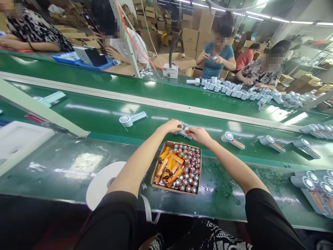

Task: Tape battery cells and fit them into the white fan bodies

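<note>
Head view: a pale fan [183, 133] is held on the green belt [109, 118], just beyond the far edge of a cardboard box [155, 173]. It is gripped from both ends. The left hand [172, 125] is curled over its left end, with the fingers drawn together and bent down onto it. The right hand [198, 134] is closed on its right end, with thumb and fingers pinched around it. How the fingertips meet underneath cannot be told, since most of the fan is covered by the two hands.

Both forearms are stretched across the box, which lies directly between the person and the fan. The box is filled with batteries [187, 170]: red-capped ones are stood on end at the right, and orange ones are laid loose at the left.

A white disc [100, 187] is seen at the near edge of the bench, partly hidden under the left arm. A second fan [131, 119] is laid alone on the belt, well apart to the left. Three more fans are spaced along the belt to the right, and the nearest one [232, 139] is set near the right hand. A cluster of fans [310, 184] is gathered at the lower right. A white tray [20, 139] is placed at the far left. Beyond the far belt, co-workers are seated, and a row of white cylinders [229, 91] is lined up before them.
</note>
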`<state>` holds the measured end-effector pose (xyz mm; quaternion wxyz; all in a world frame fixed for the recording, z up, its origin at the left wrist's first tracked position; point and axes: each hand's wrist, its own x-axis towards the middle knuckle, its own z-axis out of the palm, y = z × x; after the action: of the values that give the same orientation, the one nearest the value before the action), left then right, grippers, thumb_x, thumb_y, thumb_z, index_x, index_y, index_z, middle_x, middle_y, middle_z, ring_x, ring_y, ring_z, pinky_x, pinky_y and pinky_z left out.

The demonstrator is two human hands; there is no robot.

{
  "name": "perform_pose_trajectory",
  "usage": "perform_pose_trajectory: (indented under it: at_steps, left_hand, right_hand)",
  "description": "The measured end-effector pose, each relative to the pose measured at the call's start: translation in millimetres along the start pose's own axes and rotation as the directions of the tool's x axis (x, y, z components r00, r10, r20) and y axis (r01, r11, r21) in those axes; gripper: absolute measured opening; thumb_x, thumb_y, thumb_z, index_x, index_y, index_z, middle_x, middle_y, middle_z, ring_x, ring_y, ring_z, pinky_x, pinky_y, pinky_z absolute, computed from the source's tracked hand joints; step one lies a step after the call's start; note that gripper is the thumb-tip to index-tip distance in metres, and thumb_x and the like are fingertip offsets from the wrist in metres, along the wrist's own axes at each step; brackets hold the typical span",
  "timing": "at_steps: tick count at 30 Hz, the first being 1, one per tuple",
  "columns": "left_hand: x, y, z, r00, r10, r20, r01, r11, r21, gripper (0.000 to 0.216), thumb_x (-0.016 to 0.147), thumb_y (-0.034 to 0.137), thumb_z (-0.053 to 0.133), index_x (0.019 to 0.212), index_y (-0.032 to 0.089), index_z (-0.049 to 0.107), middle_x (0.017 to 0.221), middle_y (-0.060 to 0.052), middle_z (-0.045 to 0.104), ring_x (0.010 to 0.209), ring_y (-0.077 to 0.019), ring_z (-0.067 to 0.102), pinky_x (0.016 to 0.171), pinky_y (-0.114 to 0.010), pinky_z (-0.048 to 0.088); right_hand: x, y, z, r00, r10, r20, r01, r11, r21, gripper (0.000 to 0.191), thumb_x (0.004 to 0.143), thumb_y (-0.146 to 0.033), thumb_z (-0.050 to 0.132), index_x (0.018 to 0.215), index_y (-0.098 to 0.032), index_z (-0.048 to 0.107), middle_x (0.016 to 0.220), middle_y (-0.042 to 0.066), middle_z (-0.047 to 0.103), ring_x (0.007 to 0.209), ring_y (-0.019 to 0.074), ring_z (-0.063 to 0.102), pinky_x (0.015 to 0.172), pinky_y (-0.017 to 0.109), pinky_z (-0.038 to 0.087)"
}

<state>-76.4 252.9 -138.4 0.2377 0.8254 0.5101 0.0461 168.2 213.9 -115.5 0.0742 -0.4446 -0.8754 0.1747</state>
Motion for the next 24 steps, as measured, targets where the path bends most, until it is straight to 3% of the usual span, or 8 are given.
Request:
perform_pose_trajectory:
  at_steps: [6, 10, 15, 20, 24]
  left_hand:
    - [8, 10, 9, 0.997, -0.077, -0.033, 0.077, 0.997, -0.006, 0.04, 0.106, 0.056, 0.066, 0.112, 0.017, 0.076, 0.118, -0.009, 0.078, 0.114, -0.0239, 0.074, 0.111, -0.048, 0.056]
    - [16, 17, 9, 0.994, -0.11, -0.028, 0.11, 0.994, -0.009, 0.04, 0.106, 0.055, 0.067, 0.112, 0.017, 0.076, 0.119, -0.009, 0.078, 0.116, -0.0242, 0.073, 0.111, -0.049, 0.057]
    - [17, 25, 7, 0.99, -0.139, -0.034, 0.139, 0.99, -0.006, 0.035, 0.106, 0.051, 0.069, 0.113, 0.017, 0.075, 0.119, -0.009, 0.077, 0.114, -0.0235, 0.074, 0.108, -0.048, 0.059]
    - [10, 44, 1, 0.984, -0.144, -0.104, 0.142, 0.99, -0.025, 0.031, 0.106, 0.044, 0.07, 0.118, 0.016, 0.076, 0.123, -0.011, 0.078, 0.116, -0.0243, 0.074, 0.109, -0.047, 0.06]
    - [-25, 57, -12, 0.96, -0.15, -0.237, 0.137, 0.988, -0.071, 0.04, 0.103, 0.034, 0.064, 0.138, 0.015, 0.071, 0.147, -0.014, 0.071, 0.136, -0.0265, 0.067, 0.12, -0.038, 0.051]
  right_hand:
    - [7, -11, -4, 0.992, 0.053, 0.118, -0.024, 0.97, -0.242, 0.038, 0.106, -0.03, 0.06, 0.143, -0.023, 0.068, 0.117, 0.014, 0.083, 0.107, 0.0326, 0.078, 0.088, 0.033, 0.051]
    - [10, -17, -6, 0.978, 0.071, 0.195, -0.006, 0.949, -0.315, 0.041, 0.108, -0.033, 0.06, 0.147, -0.024, 0.066, 0.125, 0.017, 0.081, 0.114, 0.0339, 0.077, 0.094, 0.036, 0.054]
    - [16, -31, -7, 0.963, 0.106, 0.249, -0.021, 0.947, -0.322, 0.054, 0.1, -0.053, 0.073, 0.143, -0.022, 0.071, 0.126, 0.021, 0.08, 0.113, 0.0377, 0.078, 0.095, 0.042, 0.059]
    - [17, -34, -27, 0.975, 0.108, 0.192, -0.066, 0.975, -0.213, 0.052, 0.096, -0.056, 0.076, 0.137, -0.023, 0.076, 0.117, 0.015, 0.084, 0.108, 0.0326, 0.081, 0.096, 0.038, 0.06]
    - [-26, -14, -44, 0.996, 0.08, 0.034, -0.078, 0.996, -0.051, 0.036, 0.106, -0.037, 0.062, 0.134, -0.022, 0.079, 0.131, 0.012, 0.081, 0.121, 0.0295, 0.077, 0.108, 0.039, 0.057]
